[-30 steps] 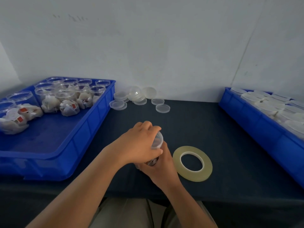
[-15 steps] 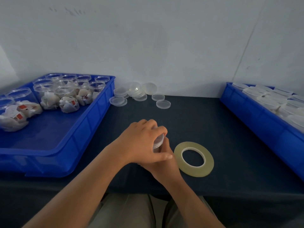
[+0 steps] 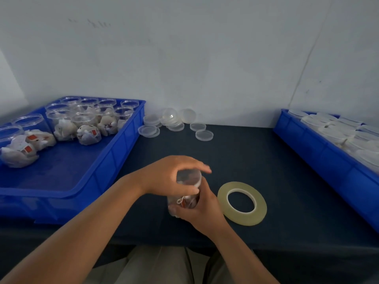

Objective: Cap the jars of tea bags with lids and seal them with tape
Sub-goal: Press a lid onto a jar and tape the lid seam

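The left hand's fingers (image 3: 190,163) curve over the lid (image 3: 189,178), with the thumb pressed along its near rim, so the left hand (image 3: 164,176) grips the lid from above. That looks like the hold for pressing or twisting a cap home. Whether the lid is fully seated cannot be told, as the palm covers most of it.

Below, the right hand's fingers (image 3: 181,211) wrap the lower wall of the jar (image 3: 185,199), with the thumb up its right side. The right hand (image 3: 202,212) grips the jar upright just above the bench (image 3: 266,152), probably to brace it against the force from above. Tea bags and a red tag show through the clear wall.

The tape roll (image 3: 242,219) lies flat at 3 o'clock from the jar, just beside the right hand and handy for the sealing step, which has not begun.

At 12 o'clock, against the wall, lie the loose lids (image 3: 174,122), some stacked and some single. At 10 o'clock sits the blue crate (image 3: 131,130), holding uncapped jars (image 3: 86,128) of tea bags bunched at its far end. At 2 o'clock a second blue crate (image 3: 328,160) holds capped jars (image 3: 328,131), apparently the finished ones. Judging by the open jars left, much of the task remains.
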Action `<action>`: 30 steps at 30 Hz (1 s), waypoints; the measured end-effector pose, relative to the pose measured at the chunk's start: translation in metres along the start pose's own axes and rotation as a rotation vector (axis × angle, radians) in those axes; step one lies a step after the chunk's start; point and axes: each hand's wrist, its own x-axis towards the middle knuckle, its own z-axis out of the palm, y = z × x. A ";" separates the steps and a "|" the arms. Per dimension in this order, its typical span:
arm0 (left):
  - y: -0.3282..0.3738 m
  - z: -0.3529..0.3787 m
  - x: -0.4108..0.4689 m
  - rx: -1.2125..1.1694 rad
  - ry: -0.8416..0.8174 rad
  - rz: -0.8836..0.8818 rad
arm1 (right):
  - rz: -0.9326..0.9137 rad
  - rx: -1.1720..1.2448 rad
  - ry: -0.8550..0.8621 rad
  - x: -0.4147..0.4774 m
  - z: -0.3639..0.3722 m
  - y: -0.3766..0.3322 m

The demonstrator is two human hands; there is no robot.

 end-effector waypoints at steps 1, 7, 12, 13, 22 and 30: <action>-0.004 -0.004 -0.005 0.007 0.036 -0.054 | 0.006 0.014 0.013 0.000 0.000 0.001; -0.026 -0.025 -0.047 -0.055 0.197 -0.387 | 0.002 0.039 0.098 0.001 0.003 0.004; 0.031 0.008 -0.043 -0.279 0.084 -0.456 | -0.031 0.018 0.094 0.000 0.006 0.004; 0.041 0.019 -0.034 -0.225 0.111 -0.485 | -0.041 0.016 0.089 0.001 0.007 0.003; 0.053 0.062 0.026 0.352 0.480 -0.643 | -0.048 -0.206 0.107 0.001 0.009 0.004; 0.026 0.041 0.015 0.225 0.344 -0.400 | 0.068 0.033 0.075 0.002 0.003 0.004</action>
